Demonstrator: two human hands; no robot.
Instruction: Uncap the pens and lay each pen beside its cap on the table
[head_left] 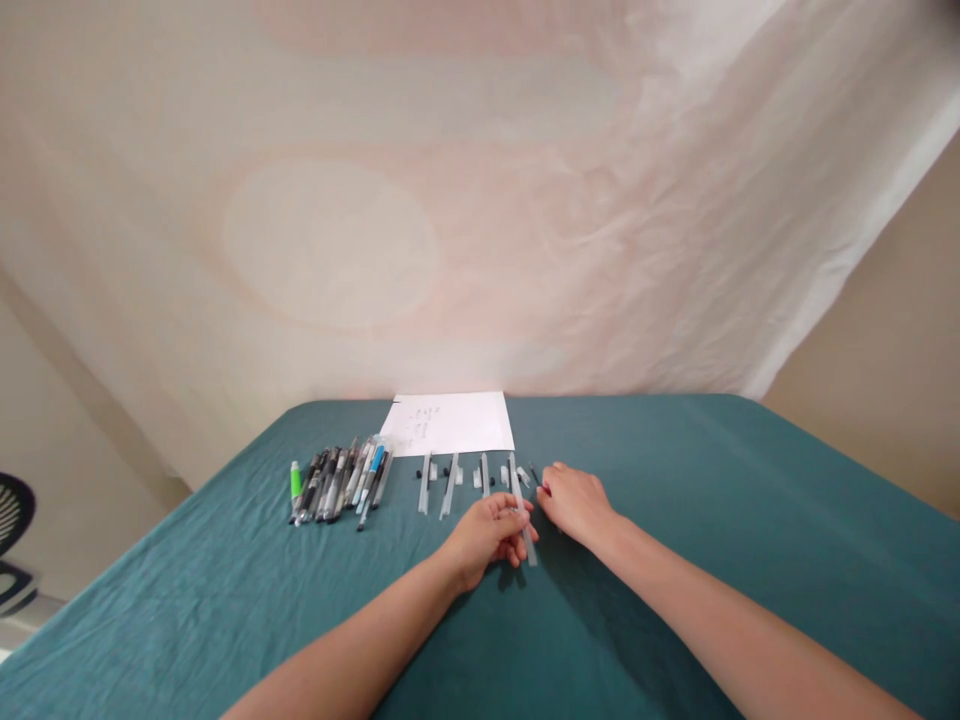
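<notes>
My left hand (491, 535) is closed on a translucent pen barrel (521, 510), which slants up and away over the cloth. Just right of it, my right hand (576, 500) has its fingers curled down near the cloth. A thin dark pen refill (534, 474) pokes out at its fingertips; the rest of it is hidden. Beyond my left hand lie other clear pen barrels, one at the left (424, 485), another beside it (450, 485) and a third (484, 472) partly behind my fingers. Small clear and black pen parts (476, 478) lie next to them.
A bunch of pens (341, 480), mostly dark or clear, lies to the left, with a green-topped pen (295, 480) at its edge. A white sheet of paper (472, 420) with handwriting lies at the back. Green cloth (712, 480) covers the table, and a pale curtain (525, 250) hangs behind.
</notes>
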